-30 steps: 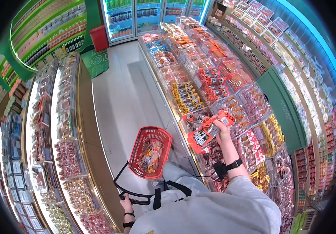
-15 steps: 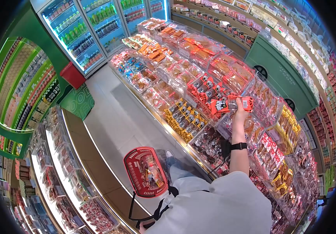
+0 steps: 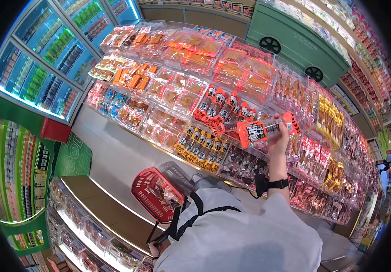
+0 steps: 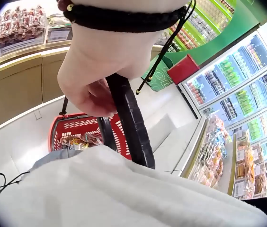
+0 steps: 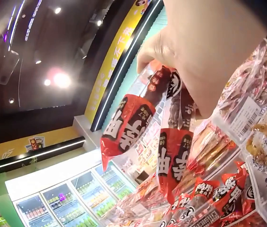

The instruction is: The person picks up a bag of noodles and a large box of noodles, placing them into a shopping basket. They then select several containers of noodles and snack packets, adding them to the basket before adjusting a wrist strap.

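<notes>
My right hand (image 3: 279, 138) grips two red-and-clear snack packets (image 3: 255, 131) by their ends, out over the display. In the right wrist view both show: one packet (image 5: 129, 124) points down to the left, the other packet (image 5: 173, 151) hangs beside it. Just left of the hand, a bin holds matching red packets (image 3: 222, 106). Low at my left side, my left hand (image 4: 102, 66) is curled round the black handle (image 4: 134, 123) of a red shopping basket (image 3: 137, 183). Several wrapped snacks (image 3: 167, 192) lie in the basket.
Yellow packets (image 3: 201, 145) fill a bin in the front row of the tiered display. A green cart-like box (image 3: 295, 43) stands behind it. Glass-door drink fridges (image 3: 46, 68) are at the far left, and a lit shelf (image 3: 100, 235) runs behind the basket.
The head view has swung toward the display. My right hand, still gripping the packets, has moved from over the front bins to beside the red-packet bin. The left hand keeps the basket handle.
</notes>
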The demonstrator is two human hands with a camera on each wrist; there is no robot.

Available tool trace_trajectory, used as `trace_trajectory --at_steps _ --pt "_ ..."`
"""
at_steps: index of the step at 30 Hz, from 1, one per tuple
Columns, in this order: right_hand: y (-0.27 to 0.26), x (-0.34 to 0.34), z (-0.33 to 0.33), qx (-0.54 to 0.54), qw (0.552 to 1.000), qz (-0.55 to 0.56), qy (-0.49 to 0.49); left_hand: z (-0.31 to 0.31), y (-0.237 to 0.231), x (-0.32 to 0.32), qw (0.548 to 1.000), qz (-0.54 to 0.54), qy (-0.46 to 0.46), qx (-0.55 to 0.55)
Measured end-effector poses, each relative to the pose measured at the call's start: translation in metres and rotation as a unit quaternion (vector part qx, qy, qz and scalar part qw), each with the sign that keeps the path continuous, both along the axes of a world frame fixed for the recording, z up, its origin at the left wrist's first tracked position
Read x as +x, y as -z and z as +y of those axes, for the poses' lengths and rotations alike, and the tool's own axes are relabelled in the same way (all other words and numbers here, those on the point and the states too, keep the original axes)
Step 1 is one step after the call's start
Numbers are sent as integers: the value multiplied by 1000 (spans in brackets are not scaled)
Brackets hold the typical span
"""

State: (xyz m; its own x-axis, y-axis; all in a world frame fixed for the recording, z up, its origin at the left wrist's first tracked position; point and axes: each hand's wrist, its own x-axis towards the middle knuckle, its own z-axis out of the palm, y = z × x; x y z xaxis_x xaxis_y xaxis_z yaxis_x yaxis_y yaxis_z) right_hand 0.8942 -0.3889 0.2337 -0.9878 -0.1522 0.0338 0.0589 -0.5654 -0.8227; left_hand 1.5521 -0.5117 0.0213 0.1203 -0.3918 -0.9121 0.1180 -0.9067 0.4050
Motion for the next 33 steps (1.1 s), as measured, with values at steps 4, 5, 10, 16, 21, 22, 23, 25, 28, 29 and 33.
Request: trace_trajectory --at_steps 4,5,10,16,21,22,23,25,28,29,33 --pt "-10 11 -5 -109 993 -12 -45 -21 58 43 996 49 63 36" --pt "-14 19 -14 -145 987 -13 -61 -31 61 38 996 50 71 36" --pt "-25 47 -43 -221 963 -4 -153 -97 97 -1 969 32 245 -2" --pt "-44 100 -76 -204 964 -6 -173 -178 46 -17 725 -141 660 136" --pt "-63 141 -121 -193 946 -18 -262 -266 -38 -158 589 -173 751 -243" --pt "-62 148 -132 -194 937 -23 -289 -274 -52 -177 603 -110 745 -263" --pt "-67 156 -144 -172 942 -23 -289 -280 -82 -213 615 -47 735 -281" --pt "-71 176 -165 -139 935 -41 -324 -282 -134 -263 641 174 720 -200" --pt "-62 206 -199 -102 930 -51 -349 -261 -203 -312 595 456 638 -178" --pt "-56 213 -208 -72 922 -33 -380 -254 -208 -320 589 549 579 -130" --pt "-48 235 -228 225 914 12 -336 -244 -196 -335 484 599 637 -34"
